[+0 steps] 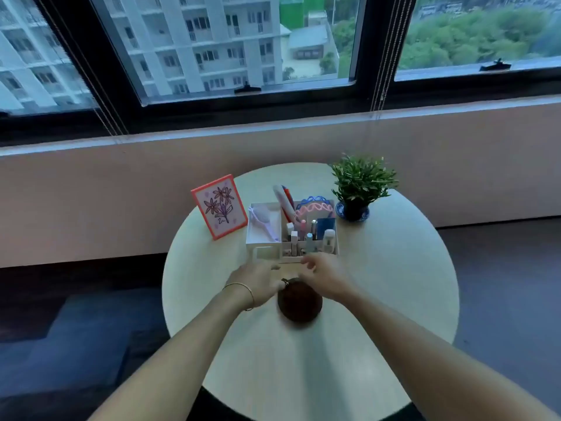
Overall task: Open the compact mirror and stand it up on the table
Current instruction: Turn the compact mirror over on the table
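The compact mirror (300,302) is a dark brown round case near the middle of the round pale table (394,284), with a small ring or clasp at its far-left edge. Only its dark outer side shows. My left hand (258,280), a thin bracelet on its wrist, lies just left of the clasp with fingers stretched forward, at or very close to the case's edge. My right hand (322,272) hovers over the case's far-right edge, fingers loosely curled and apart, holding nothing. Both hands are motion-blurred.
Just beyond the hands stands a white organizer (264,249) with a brush, tubes and small bottles. A pink-framed flower picture (219,206) stands at the far left, a potted plant (359,189) at the far right. A wall and windows lie behind.
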